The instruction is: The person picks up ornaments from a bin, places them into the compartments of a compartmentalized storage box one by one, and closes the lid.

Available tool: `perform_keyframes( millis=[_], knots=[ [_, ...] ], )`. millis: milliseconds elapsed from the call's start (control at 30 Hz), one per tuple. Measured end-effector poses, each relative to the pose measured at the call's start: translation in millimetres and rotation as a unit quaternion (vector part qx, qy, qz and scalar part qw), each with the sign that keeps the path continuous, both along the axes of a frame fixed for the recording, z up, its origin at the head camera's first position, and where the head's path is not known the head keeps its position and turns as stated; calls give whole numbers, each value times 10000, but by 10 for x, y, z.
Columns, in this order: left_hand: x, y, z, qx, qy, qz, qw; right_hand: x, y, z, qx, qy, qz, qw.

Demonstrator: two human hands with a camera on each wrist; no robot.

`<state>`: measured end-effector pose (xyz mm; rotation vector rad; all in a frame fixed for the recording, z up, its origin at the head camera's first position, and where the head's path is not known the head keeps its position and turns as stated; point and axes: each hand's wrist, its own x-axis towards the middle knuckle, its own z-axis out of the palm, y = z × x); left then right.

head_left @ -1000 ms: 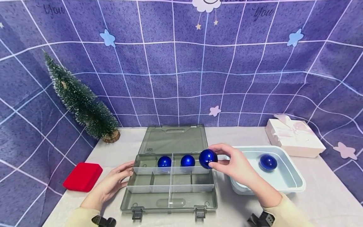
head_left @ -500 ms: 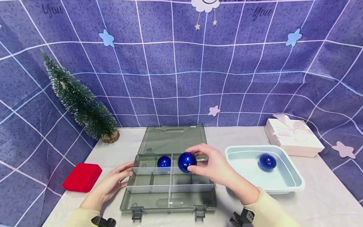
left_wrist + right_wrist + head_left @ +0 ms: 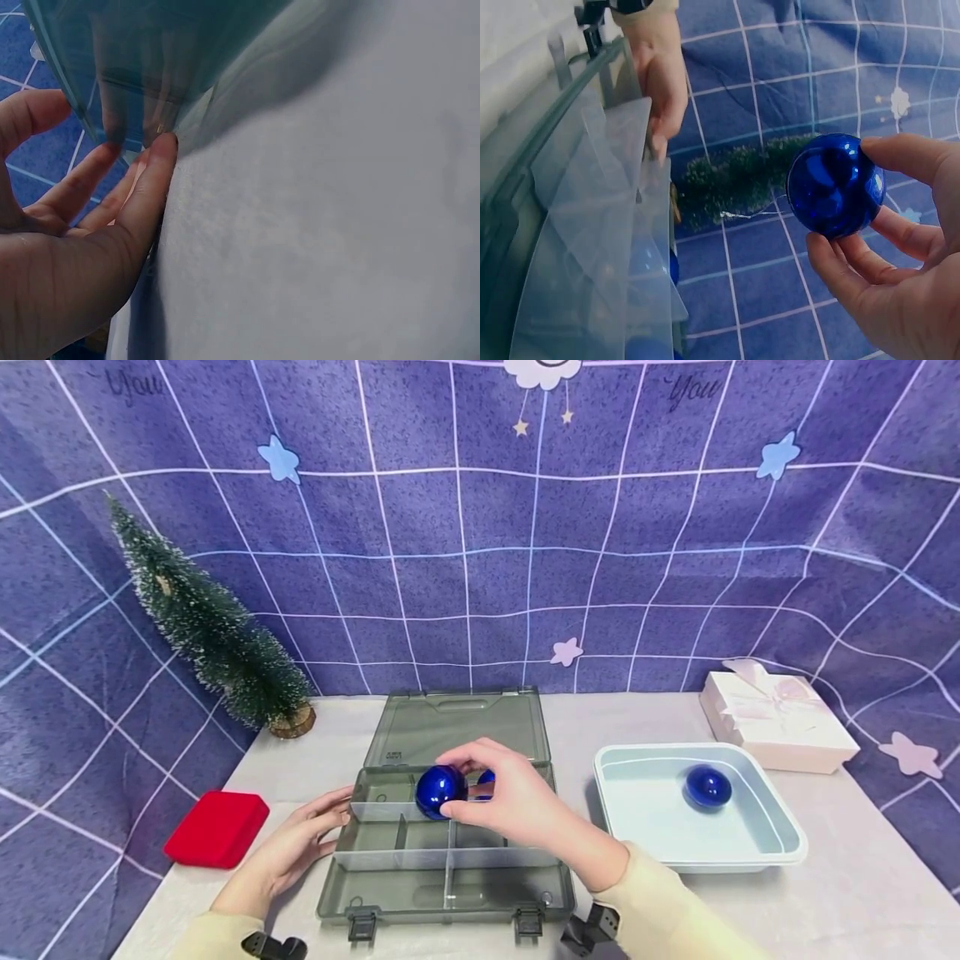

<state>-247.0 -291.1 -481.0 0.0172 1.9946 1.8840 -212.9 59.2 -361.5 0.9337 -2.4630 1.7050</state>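
Your right hand (image 3: 508,795) has moved left, pinching the blue ball (image 3: 441,792) at lower centre, seemingly bringing it over the case (image 3: 390,888)'s upper-left compartment (image 3: 378,787); your left hand (image 3: 302,839), fingers spread, touches the case.

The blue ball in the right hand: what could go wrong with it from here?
The glossy ball might slip, since the right hand holds it only at the fingertips. If lowered crookedly, it could knock a clear divider in the open box. The hand might also bump the second ball, partly hidden behind it.
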Motion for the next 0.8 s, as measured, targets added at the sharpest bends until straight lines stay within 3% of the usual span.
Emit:
perform_keyframes(
  millis=[167,400,800],
  knots=[
    [12,6,1,-59,16,-24,10000,-19,-188,-47,45,-165,158,9997],
    [22,14,7,-131,-15,23,9999,-86,-412,-133,318,-90,274,9991],
    [13,12,18,-26,16,46,10000,-173,-748,-337,1134,92,202,9933]
  ],
)
